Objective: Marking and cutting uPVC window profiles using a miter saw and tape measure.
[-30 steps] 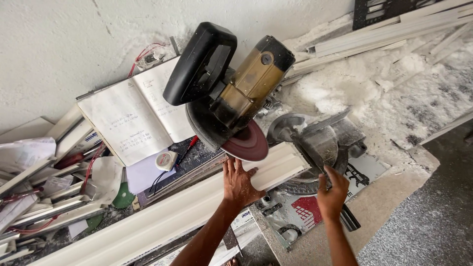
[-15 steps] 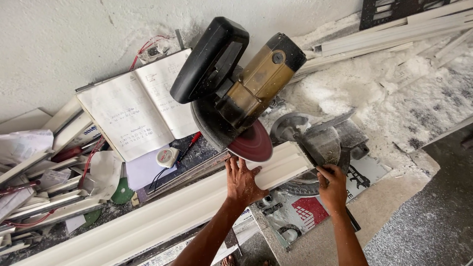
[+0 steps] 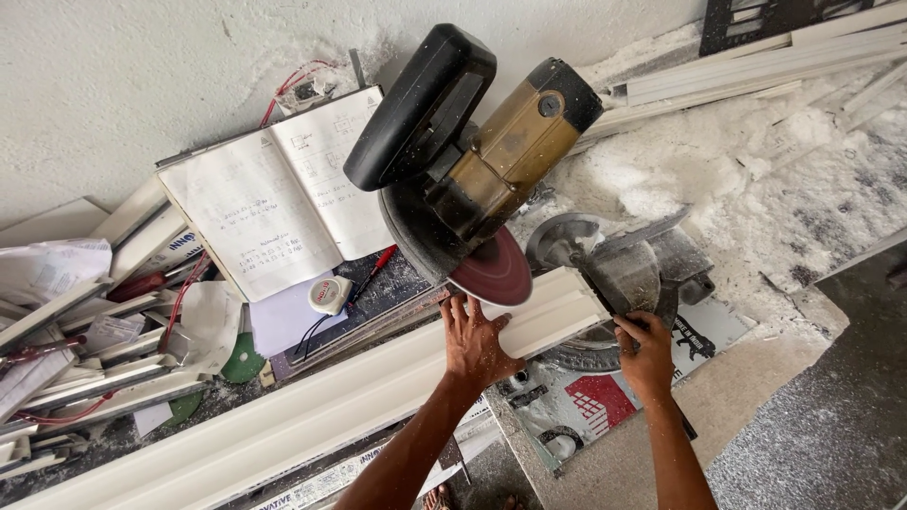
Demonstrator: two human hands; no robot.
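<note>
Pressing flat with spread fingers, the left hand (image 3: 477, 345) lies open on one long white profile strip (image 3: 312, 416), close to its cut end. This strip runs from the lower left up to the base of one mitre saw (image 3: 491, 170), and its end lies directly under the dark red blade (image 3: 496, 272). The saw head is raised and has one black handle (image 3: 420, 104) and one brass-coloured motor housing (image 3: 515, 146). The right hand (image 3: 647, 354) closes its fingers around the edge of the grey metal saw base (image 3: 628, 274), on the other side of the blade from the left hand.

Behind the strip lies one open notebook (image 3: 274, 194) with two pages showing. Beside it lie one white tape measure (image 3: 331, 295) and one red pen (image 3: 376, 270). A pile of white offcuts (image 3: 85, 349) lies at the left; I cannot count them exactly. White sawdust (image 3: 699, 161) covers the surface at the right.
</note>
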